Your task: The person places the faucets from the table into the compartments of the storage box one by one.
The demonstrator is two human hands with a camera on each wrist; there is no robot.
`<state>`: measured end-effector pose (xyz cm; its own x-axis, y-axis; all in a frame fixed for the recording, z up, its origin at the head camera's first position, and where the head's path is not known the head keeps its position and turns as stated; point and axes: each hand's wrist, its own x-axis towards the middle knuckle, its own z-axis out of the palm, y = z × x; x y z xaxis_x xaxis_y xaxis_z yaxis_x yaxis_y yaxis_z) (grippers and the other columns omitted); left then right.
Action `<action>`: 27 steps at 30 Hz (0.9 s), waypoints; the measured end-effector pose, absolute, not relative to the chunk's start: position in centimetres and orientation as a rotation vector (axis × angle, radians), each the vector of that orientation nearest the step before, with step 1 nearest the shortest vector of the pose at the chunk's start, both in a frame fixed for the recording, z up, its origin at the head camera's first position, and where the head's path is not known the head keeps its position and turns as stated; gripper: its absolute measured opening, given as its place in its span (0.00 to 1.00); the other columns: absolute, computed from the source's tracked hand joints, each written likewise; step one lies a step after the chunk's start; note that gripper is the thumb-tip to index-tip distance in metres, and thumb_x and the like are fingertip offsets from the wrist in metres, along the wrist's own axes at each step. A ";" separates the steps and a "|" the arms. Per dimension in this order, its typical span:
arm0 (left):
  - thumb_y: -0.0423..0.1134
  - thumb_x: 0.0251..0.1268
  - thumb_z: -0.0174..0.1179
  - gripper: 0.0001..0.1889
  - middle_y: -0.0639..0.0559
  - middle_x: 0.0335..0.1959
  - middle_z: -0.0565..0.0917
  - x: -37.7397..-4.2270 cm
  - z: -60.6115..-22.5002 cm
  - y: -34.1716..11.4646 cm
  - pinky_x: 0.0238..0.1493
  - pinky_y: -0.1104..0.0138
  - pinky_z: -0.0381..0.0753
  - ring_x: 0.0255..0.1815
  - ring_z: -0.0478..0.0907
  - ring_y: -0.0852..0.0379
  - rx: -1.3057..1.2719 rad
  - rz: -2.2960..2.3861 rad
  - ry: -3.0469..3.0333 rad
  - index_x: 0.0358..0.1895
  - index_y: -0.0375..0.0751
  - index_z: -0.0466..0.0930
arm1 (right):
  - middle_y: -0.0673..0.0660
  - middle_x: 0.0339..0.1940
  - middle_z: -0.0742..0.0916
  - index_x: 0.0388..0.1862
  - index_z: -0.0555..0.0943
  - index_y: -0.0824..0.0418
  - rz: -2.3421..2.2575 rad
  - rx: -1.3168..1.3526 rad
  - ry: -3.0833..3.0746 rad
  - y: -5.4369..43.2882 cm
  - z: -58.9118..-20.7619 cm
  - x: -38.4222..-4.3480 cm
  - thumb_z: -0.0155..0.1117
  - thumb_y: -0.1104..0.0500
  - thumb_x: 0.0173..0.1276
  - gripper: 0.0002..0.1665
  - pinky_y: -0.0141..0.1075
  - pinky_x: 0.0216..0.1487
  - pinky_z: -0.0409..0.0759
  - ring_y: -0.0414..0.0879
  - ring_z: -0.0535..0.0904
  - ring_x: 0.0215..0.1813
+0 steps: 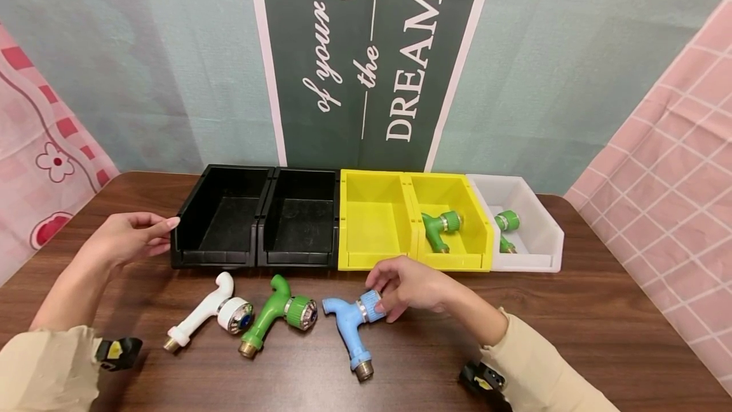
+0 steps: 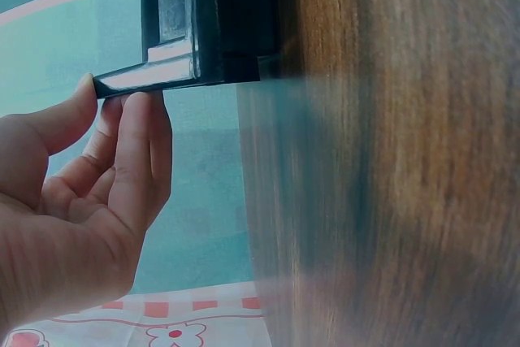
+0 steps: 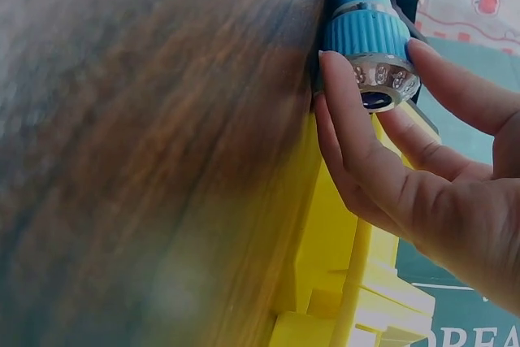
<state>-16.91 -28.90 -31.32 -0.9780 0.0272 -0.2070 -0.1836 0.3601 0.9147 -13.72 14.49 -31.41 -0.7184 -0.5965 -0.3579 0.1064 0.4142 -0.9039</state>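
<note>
My right hand (image 1: 408,285) pinches the ribbed knob of a blue faucet (image 1: 347,329) between thumb and fingers. In the right wrist view, the fingertips surround the blue knob (image 3: 367,34) and its silver cap. At the left, my left hand (image 1: 128,237) holds the side rim of the outermost black bin (image 1: 214,259), with the thumb on the edge and fingers against its outer wall. Between the hands, a white faucet (image 1: 200,316) and a green faucet (image 1: 265,323) lie on the table.
A second black bin (image 1: 297,258), two yellow bins (image 1: 374,260) and a white bin (image 1: 528,262) continue the row. One green faucet (image 1: 437,231) lies in the right yellow bin, another (image 1: 507,221) in the white one. A printed cloth (image 1: 366,81) hangs behind the table.
</note>
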 end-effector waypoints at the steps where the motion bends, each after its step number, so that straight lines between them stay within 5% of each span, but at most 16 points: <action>1: 0.45 0.64 0.55 0.10 0.57 0.26 0.76 -16.9 -31.3 -28.9 0.35 0.69 0.82 0.27 0.77 0.65 -0.141 1.671 2.431 0.31 0.42 0.77 | 0.61 0.34 0.77 0.43 0.73 0.73 -1.346 -0.415 2.004 14.5 -31.4 -13.7 0.61 0.77 0.55 0.15 0.44 0.33 0.83 0.48 0.77 0.31; 27: 0.45 0.64 0.55 0.09 0.57 0.27 0.75 -17.0 -31.6 -29.1 0.35 0.70 0.82 0.27 0.76 0.66 -0.157 1.671 2.447 0.30 0.45 0.77 | 0.61 0.33 0.76 0.42 0.73 0.74 -1.391 -0.449 2.041 15.1 -30.9 -13.7 0.59 0.77 0.56 0.14 0.45 0.33 0.83 0.50 0.79 0.30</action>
